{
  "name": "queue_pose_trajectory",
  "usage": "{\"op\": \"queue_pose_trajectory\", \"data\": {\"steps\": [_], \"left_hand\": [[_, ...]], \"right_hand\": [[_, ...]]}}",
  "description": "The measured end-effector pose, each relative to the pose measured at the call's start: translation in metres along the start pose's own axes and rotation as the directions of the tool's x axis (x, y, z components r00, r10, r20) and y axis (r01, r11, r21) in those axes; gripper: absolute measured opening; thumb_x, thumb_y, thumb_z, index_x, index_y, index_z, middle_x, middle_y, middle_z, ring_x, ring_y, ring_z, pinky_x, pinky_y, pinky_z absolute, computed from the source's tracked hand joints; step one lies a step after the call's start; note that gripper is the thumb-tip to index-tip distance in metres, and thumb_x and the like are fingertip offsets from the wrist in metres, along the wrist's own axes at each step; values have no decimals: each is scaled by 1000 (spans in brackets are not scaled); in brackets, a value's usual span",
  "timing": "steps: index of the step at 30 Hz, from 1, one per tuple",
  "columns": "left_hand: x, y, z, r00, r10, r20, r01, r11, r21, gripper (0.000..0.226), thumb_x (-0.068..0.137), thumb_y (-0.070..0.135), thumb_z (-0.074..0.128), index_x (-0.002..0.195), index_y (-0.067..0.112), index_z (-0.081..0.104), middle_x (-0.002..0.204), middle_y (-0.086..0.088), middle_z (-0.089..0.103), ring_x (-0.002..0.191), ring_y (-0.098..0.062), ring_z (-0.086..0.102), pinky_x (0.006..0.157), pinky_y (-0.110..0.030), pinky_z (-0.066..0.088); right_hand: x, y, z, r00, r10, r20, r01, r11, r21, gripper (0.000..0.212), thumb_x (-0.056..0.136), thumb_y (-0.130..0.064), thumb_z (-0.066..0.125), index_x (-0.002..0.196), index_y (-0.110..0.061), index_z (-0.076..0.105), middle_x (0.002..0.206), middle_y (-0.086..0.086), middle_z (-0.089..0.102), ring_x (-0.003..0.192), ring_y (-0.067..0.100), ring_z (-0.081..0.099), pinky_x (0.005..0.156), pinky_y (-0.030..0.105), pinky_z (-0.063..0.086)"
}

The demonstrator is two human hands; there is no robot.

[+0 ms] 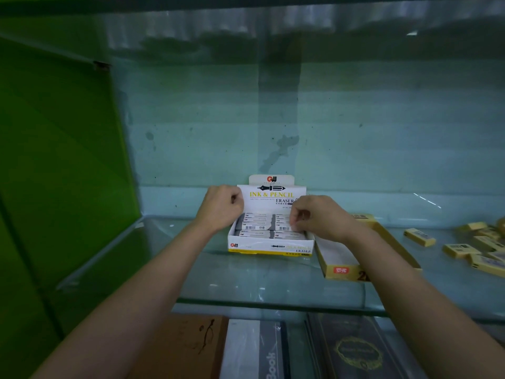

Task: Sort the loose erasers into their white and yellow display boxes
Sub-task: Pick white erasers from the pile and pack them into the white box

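A white display box (269,246) stands mid-shelf with its lid flap up, printed "INK & PENCIL ERASER". Rows of white and grey erasers (257,225) fill it. My left hand (221,205) pinches the lid flap's left edge. My right hand (318,217) is curled over the box's right side, fingertips on the erasers there; whether it grips one is hidden. To the right lies a yellow display box (341,270), mostly hidden by my right forearm. Several loose yellow erasers (461,250) lie scattered at the far right of the shelf.
The boxes rest on a glass shelf (246,280) with its front edge near me. A green panel (62,160) closes the left side and a pale wall stands behind. Notebooks (259,348) lie on the level below.
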State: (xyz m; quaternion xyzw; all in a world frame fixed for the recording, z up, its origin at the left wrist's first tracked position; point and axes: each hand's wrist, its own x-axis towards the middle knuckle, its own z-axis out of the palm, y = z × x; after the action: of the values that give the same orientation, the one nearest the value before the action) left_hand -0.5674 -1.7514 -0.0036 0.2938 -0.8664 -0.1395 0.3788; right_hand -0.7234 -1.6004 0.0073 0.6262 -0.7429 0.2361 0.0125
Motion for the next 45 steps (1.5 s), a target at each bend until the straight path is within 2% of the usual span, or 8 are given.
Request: {"op": "queue_pose_trajectory", "data": {"steps": [3, 9, 17, 24, 30, 37, 41, 45], "left_hand": [[-2, 1, 0, 999, 37, 14, -37, 999, 15, 34, 78, 0, 46, 49, 17, 38, 47, 1, 38, 57, -21, 37, 54, -28, 27], [-2, 0, 1, 999, 38, 8, -38, 999, -2, 23, 78, 2, 47, 56, 11, 48, 51, -5, 42, 57, -23, 38, 56, -29, 33], [3, 16, 3, 995, 101, -18, -101, 995, -13, 20, 79, 1, 46, 63, -1, 57, 59, -19, 59, 60, -32, 52, 62, -39, 45], [1, 75, 17, 958, 271, 97, -267, 962, -52, 18, 79, 3, 47, 67, -2, 60, 68, -17, 62, 69, -31, 53, 64, -34, 37], [-3, 139, 46, 920, 334, 205, -316, 941, -117, 19, 76, 0, 47, 65, 3, 63, 61, -4, 55, 64, -20, 47, 57, -25, 30], [-1, 214, 96, 806, 399, 437, -367, 916, -160, 16, 78, 7, 53, 74, 11, 67, 76, -8, 65, 73, -24, 60, 63, -30, 45], [-2, 267, 126, 784, 426, 452, -382, 904, -189, 21, 79, 11, 47, 72, 7, 66, 79, -15, 69, 66, -30, 66, 64, -41, 57], [0, 311, 161, 749, 454, 482, -416, 889, -192, 19, 78, 10, 48, 69, 14, 64, 75, -9, 67, 67, -28, 64, 66, -34, 53]], "right_hand": [[0, 0, -1, 1000, 16, -8, -16, 999, 52, 8, 79, -6, 62, 81, -11, 68, 81, -3, 60, 76, 10, 54, 63, 8, 38], [-2, 3, -3, 997, 71, -19, -67, 984, 164, 24, 85, 1, 45, 86, -15, 64, 97, 5, 65, 88, 15, 55, 71, 17, 40], [-7, -1, -8, 984, 147, -96, -108, 938, 328, 29, 86, 1, 46, 72, -24, 56, 78, -2, 58, 72, 13, 51, 72, 28, 46], [-28, -6, -14, 973, 145, -178, -90, 954, 285, 16, 86, -3, 52, 85, -17, 59, 81, -2, 58, 76, 11, 52, 61, 6, 38], [-68, 15, -35, 948, 206, -241, -154, 964, 219, 12, 86, -5, 53, 92, -8, 63, 84, -1, 58, 79, 12, 52, 60, 2, 36], [-124, 71, -83, 898, 354, -261, -324, 934, 153, 14, 86, -9, 53, 93, -10, 66, 85, 4, 62, 80, 15, 53, 64, 20, 38], [-155, 107, -111, 878, 395, -271, -386, 918, 91, 11, 86, -11, 54, 91, -13, 64, 85, 0, 58, 81, 15, 51, 63, 22, 35], [-180, 146, -132, 840, 460, -288, -451, 887, 102, 12, 86, -13, 55, 93, -9, 64, 88, 8, 62, 82, 17, 52, 65, 24, 35]]}}
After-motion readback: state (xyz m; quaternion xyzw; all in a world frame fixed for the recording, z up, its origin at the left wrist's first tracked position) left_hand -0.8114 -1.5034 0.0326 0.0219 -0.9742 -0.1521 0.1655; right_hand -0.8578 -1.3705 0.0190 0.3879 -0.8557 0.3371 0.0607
